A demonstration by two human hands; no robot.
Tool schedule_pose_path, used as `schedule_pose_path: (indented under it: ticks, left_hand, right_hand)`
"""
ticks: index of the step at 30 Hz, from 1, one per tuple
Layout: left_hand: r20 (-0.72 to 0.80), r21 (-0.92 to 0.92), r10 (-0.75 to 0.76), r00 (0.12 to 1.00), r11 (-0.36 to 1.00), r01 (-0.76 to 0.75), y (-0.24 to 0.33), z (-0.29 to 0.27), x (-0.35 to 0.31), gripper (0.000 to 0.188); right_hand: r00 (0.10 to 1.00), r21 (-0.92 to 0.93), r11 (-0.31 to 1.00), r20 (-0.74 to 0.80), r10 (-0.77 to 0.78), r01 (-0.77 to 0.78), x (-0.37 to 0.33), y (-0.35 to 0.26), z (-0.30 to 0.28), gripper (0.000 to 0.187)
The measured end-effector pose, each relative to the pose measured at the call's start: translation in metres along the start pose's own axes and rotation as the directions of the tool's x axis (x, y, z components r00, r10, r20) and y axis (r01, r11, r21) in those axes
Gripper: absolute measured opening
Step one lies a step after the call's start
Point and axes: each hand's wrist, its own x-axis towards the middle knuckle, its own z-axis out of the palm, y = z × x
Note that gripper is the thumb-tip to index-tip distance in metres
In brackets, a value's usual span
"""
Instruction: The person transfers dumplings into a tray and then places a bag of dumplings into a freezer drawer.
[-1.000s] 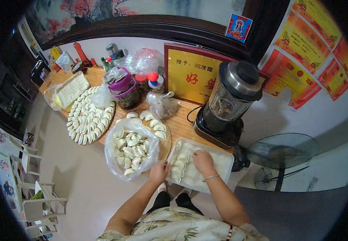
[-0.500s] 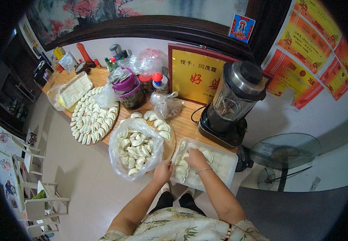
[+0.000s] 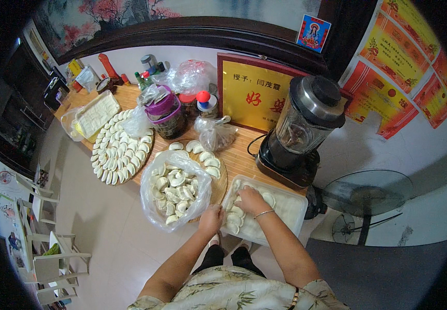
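Observation:
My right hand (image 3: 253, 200) reaches into a translucent white plastic tray (image 3: 290, 227), fingers pinched down at a dumpling in its left part. Pale half-moon dumplings (image 3: 233, 221) lie along that side, and another dumpling (image 3: 269, 199) sits just right of my fingers. Between the tray's left edge and a clear plastic bag (image 3: 148, 206) is my left hand (image 3: 211, 218), its fingers curled in; what they grip is hidden. Heaped dumplings (image 3: 174, 194) fill the open bag, which rests partly on a round wooden board (image 3: 218, 188). More dumplings (image 3: 212, 168) line the board's far edge.
Left of the bag, a round board of dumplings (image 3: 122, 152) stands near a pale tray (image 3: 98, 114). A purple-lidded jar (image 3: 166, 119), knotted bag (image 3: 215, 135), framed yellow plaque (image 3: 249, 93) and blender (image 3: 303, 129) stand behind. A fan (image 3: 365, 194) is right of the table (image 3: 241, 155).
The whole view has shifted slightly. Both hands keep nearly the same places, my right hand still low in the tray and my left by its edge.

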Motion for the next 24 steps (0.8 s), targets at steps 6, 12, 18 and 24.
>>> schedule_pose_path:
  ticks: [6, 12, 18, 24]
  left_hand:
    - [0.044, 0.018, 0.015, 0.999, 1.0, -0.016, 0.001, -0.004, 0.002, 0.016]
    - [0.037, 0.027, -0.003, 0.999, 1.0, 0.002, 0.0, -0.004, 0.001, 0.016]
    - [0.015, 0.035, -0.01, 1.0, 0.999, 0.009, -0.01, 0.007, 0.0, 0.016]
    - [-0.009, 0.004, 0.023, 1.0, 1.0, -0.023, -0.007, 0.005, 0.0, 0.017]
  right_hand:
    - [0.994, 0.002, 0.999, 0.106, -0.038, 0.038, 0.019, 0.009, 0.0, 0.027]
    - [0.962, 0.009, 0.999, 0.271, 0.046, -0.05, 0.026, 0.007, -0.008, 0.03]
    - [0.991, -0.022, 1.0, 0.135, 0.003, 0.0, 0.015, 0.01, 0.001, 0.032]
    - [0.991, 0.042, 0.997, -0.111, 0.074, -0.07, -0.009, 0.003, -0.01, 0.025]
